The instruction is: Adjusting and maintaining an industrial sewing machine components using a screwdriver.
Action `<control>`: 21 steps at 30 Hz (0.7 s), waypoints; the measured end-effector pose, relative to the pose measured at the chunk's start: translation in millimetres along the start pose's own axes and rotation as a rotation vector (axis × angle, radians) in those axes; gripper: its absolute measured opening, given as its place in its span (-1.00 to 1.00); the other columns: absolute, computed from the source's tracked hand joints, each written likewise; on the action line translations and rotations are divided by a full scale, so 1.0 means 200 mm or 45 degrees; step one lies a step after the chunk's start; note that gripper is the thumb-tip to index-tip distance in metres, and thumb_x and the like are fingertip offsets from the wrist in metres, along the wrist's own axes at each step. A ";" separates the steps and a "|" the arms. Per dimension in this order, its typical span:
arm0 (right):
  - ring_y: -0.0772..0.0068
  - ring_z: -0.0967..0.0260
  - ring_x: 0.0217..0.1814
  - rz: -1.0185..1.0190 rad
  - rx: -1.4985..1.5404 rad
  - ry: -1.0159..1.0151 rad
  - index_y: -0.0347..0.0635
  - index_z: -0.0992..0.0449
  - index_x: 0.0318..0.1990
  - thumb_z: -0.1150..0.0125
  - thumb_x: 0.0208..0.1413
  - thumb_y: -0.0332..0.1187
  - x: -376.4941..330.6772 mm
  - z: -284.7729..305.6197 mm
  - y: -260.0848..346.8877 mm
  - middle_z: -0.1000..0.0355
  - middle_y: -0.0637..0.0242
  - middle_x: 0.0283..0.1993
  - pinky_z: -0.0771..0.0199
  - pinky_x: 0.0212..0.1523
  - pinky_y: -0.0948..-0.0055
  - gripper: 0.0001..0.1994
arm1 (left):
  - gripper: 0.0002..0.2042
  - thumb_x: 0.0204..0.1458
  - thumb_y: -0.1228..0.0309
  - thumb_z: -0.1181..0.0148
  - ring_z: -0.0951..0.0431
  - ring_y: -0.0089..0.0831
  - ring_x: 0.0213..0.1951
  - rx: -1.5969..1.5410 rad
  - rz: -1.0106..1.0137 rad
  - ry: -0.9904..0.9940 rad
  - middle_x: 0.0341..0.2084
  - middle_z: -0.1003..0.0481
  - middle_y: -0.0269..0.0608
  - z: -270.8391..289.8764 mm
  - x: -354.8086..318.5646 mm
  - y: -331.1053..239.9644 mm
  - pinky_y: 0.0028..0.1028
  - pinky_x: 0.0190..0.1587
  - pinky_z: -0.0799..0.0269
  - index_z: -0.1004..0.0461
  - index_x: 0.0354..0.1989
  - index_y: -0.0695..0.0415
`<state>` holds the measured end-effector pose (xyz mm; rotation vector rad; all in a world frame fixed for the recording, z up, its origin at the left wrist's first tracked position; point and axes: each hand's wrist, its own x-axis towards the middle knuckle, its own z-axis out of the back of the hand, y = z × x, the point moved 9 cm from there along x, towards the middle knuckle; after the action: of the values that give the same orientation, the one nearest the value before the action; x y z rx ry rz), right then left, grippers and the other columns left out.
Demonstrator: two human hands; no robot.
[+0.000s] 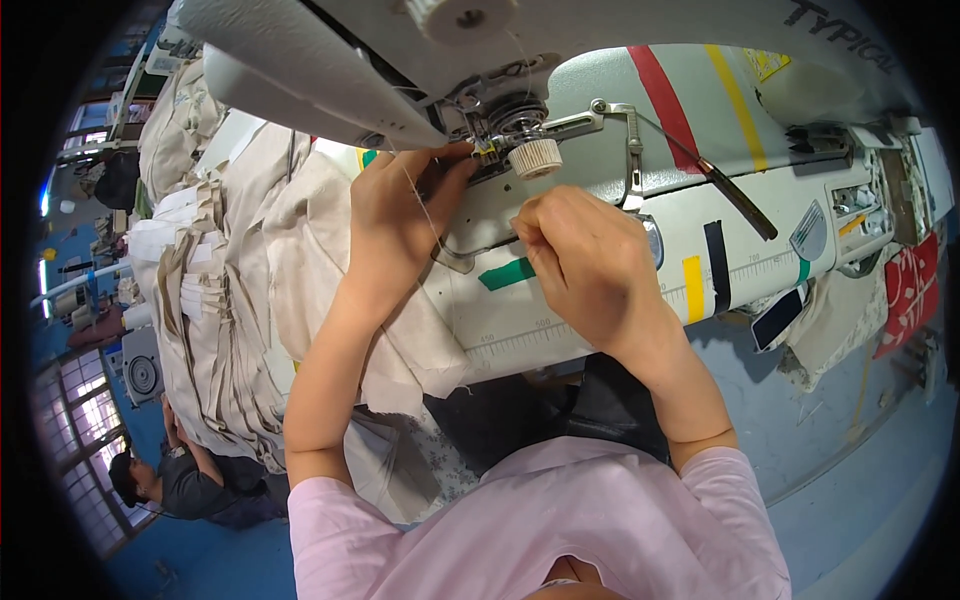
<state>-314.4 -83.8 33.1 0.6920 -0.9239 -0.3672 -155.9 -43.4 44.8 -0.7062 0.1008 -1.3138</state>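
My left hand (395, 205) reaches in under the sewing machine head (330, 70). Its thumb and forefinger are drawn together beside the needle and presser foot (487, 150); what they pinch, if anything, is too small to make out. A thin thread (422, 205) hangs down across the back of this hand. Over the machine bed (590, 335), to the right of the needle, my right hand (595, 265) is closed with its fingers curled in a pinch, their contents hidden. Beige fabric (410, 345) lies beneath my left forearm. A white ribbed knob (536, 158) sits between my hands.
A dark-handled screwdriver (738, 200) rests on the bed, right of a hinged metal arm (633, 150). Pleated beige fabric (205, 300) is heaped on the left. A phone-like dark object (778, 318) sits at the right edge. Another person (195, 480) is at the far left.
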 end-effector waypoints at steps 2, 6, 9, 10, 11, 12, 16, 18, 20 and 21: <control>0.08 -0.37 -0.43 0.001 -0.005 0.003 -0.22 -0.33 -0.40 -0.24 -0.15 -0.67 0.00 0.00 0.00 -0.32 0.20 -0.48 -0.37 -0.44 0.19 -0.77 | -0.82 0.07 0.55 -0.38 -0.59 -0.39 -0.45 -0.082 0.132 0.078 -0.45 -0.62 -0.11 -0.03 0.02 0.03 -0.45 -0.31 -0.48 -0.65 -0.15 0.25; 0.09 -0.37 -0.42 -0.016 0.021 -0.010 -0.21 -0.33 -0.40 -0.23 -0.15 -0.67 0.00 0.00 0.00 -0.32 0.20 -0.48 -0.38 -0.43 0.19 -0.78 | -0.83 0.08 0.54 -0.38 -0.58 -0.45 -0.46 -0.137 0.274 0.119 -0.46 -0.63 -0.11 -0.04 0.01 0.06 -0.48 -0.32 -0.47 -0.65 -0.16 0.28; 0.10 -0.38 -0.42 -0.031 0.016 0.008 -0.21 -0.33 -0.40 -0.23 -0.14 -0.67 0.00 0.00 0.00 -0.32 0.20 -0.48 -0.39 -0.43 0.19 -0.79 | -0.84 0.10 0.53 -0.38 -0.59 -0.49 -0.45 -0.204 0.213 0.096 -0.45 -0.65 -0.10 -0.03 0.01 0.07 -0.50 -0.32 -0.47 -0.65 -0.16 0.29; 0.10 -0.38 -0.42 -0.031 0.010 0.011 -0.21 -0.33 -0.40 -0.23 -0.14 -0.67 0.00 0.00 0.00 -0.32 0.20 -0.48 -0.39 -0.43 0.19 -0.79 | -0.84 0.10 0.52 -0.37 -0.59 -0.49 -0.45 -0.190 0.199 0.096 -0.45 -0.65 -0.10 -0.03 0.01 0.06 -0.50 -0.32 -0.47 -0.65 -0.16 0.30; 0.10 -0.38 -0.42 -0.031 0.005 0.015 -0.22 -0.33 -0.40 -0.23 -0.14 -0.67 0.00 0.00 0.00 -0.32 0.20 -0.48 -0.39 -0.43 0.19 -0.79 | -0.84 0.11 0.52 -0.37 -0.59 -0.49 -0.46 -0.176 0.185 0.095 -0.44 -0.65 -0.11 -0.03 0.01 0.06 -0.51 -0.32 -0.47 -0.65 -0.16 0.30; 0.10 -0.38 -0.42 -0.031 0.003 0.016 -0.22 -0.33 -0.40 -0.23 -0.14 -0.67 0.00 0.00 0.00 -0.32 0.20 -0.48 -0.39 -0.43 0.19 -0.79 | -0.84 0.11 0.52 -0.37 -0.59 -0.49 -0.46 -0.177 0.185 0.094 -0.44 -0.65 -0.11 -0.03 0.01 0.06 -0.51 -0.32 -0.47 -0.65 -0.16 0.30; 0.10 -0.37 -0.42 -0.031 -0.004 0.014 -0.22 -0.34 -0.40 -0.23 -0.14 -0.67 0.00 0.00 -0.01 -0.31 0.20 -0.48 -0.38 -0.43 0.19 -0.79 | -0.85 0.12 0.52 -0.36 -0.59 -0.48 -0.47 -0.119 0.222 0.127 -0.46 -0.65 -0.11 -0.04 0.02 0.06 -0.50 -0.32 -0.47 -0.66 -0.16 0.29; 0.10 -0.37 -0.42 -0.031 0.009 0.012 -0.22 -0.34 -0.40 -0.23 -0.14 -0.67 0.00 0.00 -0.01 -0.31 0.20 -0.48 -0.38 -0.43 0.19 -0.79 | -0.85 0.12 0.52 -0.36 -0.59 -0.48 -0.47 -0.126 0.228 0.120 -0.46 -0.65 -0.10 -0.05 0.02 0.06 -0.50 -0.32 -0.47 -0.66 -0.17 0.29; 0.09 -0.36 -0.42 -0.028 0.016 0.008 -0.23 -0.34 -0.40 -0.24 -0.14 -0.67 0.01 0.00 0.00 -0.30 0.19 -0.48 -0.37 -0.43 0.19 -0.79 | -0.86 0.11 0.52 -0.36 -0.62 -0.39 -0.44 -0.116 0.165 0.077 -0.44 -0.65 -0.09 -0.04 0.02 0.06 -0.47 -0.31 -0.48 -0.67 -0.18 0.27; 0.09 -0.36 -0.42 -0.026 0.018 0.011 -0.23 -0.34 -0.40 -0.24 -0.14 -0.67 0.01 0.00 0.00 -0.30 0.19 -0.48 -0.37 -0.43 0.19 -0.79 | -0.86 0.11 0.52 -0.36 -0.62 -0.39 -0.44 -0.116 0.168 0.074 -0.44 -0.65 -0.09 -0.04 0.01 0.06 -0.47 -0.31 -0.48 -0.67 -0.18 0.27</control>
<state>-313.1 -84.6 33.3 0.7159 -0.9124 -0.3761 -148.5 -48.4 32.0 -0.7261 0.2517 -1.2091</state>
